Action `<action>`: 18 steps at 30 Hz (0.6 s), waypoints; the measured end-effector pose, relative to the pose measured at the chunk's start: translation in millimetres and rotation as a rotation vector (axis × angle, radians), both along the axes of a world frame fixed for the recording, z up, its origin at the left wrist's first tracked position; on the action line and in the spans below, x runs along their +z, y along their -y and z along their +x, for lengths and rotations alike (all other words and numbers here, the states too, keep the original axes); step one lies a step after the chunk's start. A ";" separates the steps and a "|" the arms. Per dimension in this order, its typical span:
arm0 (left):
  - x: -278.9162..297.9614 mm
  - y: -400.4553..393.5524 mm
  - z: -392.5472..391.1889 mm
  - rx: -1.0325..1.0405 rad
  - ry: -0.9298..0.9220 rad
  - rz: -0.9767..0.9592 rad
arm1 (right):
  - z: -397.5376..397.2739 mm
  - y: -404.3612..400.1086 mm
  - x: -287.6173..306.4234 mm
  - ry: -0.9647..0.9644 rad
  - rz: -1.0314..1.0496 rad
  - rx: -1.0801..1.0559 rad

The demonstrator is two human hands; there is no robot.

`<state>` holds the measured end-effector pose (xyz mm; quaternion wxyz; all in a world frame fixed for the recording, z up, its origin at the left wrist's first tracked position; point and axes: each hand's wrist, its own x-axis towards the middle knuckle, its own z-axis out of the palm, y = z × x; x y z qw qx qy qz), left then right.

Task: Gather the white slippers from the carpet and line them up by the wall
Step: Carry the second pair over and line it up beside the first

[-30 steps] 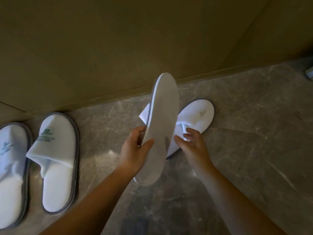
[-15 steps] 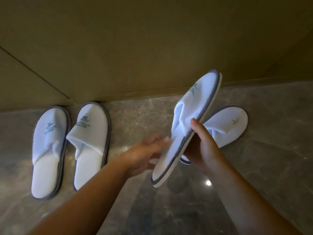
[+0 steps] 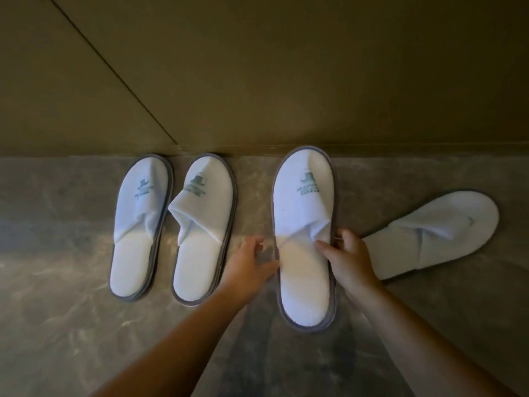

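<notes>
Several white slippers with grey rims lie on the marble floor by the olive wall (image 3: 257, 81). Two slippers (image 3: 141, 224) (image 3: 204, 227) sit side by side at the left, toes to the wall. A third slipper (image 3: 305, 236) lies flat in the middle, toe at the wall. My right hand (image 3: 347, 257) pinches its right rim, thumb on the insole. My left hand (image 3: 252, 262) touches its left rim with fingers apart. A fourth slipper (image 3: 435, 233) lies slanted at the right, its heel behind my right hand.
The grey veined marble floor (image 3: 71, 325) spreads toward me. A thin seam (image 3: 114, 70) runs diagonally across the wall panels, and a low skirting strip (image 3: 400, 149) marks the wall's foot.
The slipper I held tilted in the air now lies flat on the floor, toe to the wall. The view has shifted right, bringing the left pair closer to the middle.
</notes>
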<state>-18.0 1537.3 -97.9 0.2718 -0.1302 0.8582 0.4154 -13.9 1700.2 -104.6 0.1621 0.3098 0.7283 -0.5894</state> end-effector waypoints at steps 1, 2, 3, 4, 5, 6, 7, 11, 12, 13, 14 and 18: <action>-2.2 10.8 -0.7 -0.005 -0.045 -0.057 | -2.0 5.4 -5.2 0.018 0.010 0.039; -4.0 21.7 -1.7 -0.015 -0.086 -0.102 | -5.0 11.4 -10.5 0.034 0.023 0.064; -5.6 32.9 -2.9 -0.037 -0.117 -0.135 | -8.4 17.5 -15.2 0.045 0.041 0.077; -7.2 43.6 -3.8 -0.067 -0.141 -0.162 | -11.3 23.2 -19.4 0.051 0.066 0.085; -8.4 54.4 -4.3 -0.100 -0.154 -0.192 | -13.2 28.7 -23.1 0.049 0.095 0.089; -9.8 64.4 -4.2 -0.134 -0.157 -0.229 | -13.4 33.1 -26.0 0.036 0.130 0.086; -11.4 73.5 -3.3 -0.160 -0.153 -0.268 | -11.2 36.6 -27.5 0.011 0.181 0.086; -20.7 98.9 6.9 -0.165 -0.097 -0.334 | 12.3 49.1 -27.0 -0.143 0.577 0.278; -24.0 102.8 8.9 -0.173 -0.070 -0.362 | 18.1 53.5 -27.8 -0.115 0.633 0.359; -28.0 106.4 10.5 -0.185 -0.042 -0.391 | 24.4 57.6 -29.8 -0.064 0.669 0.430; -32.2 109.1 11.5 -0.192 -0.014 -0.411 | 30.7 61.7 -33.0 -0.016 0.695 0.496; -45.2 112.9 14.0 -0.196 0.032 -0.419 | 45.9 74.2 -44.7 0.025 0.764 0.620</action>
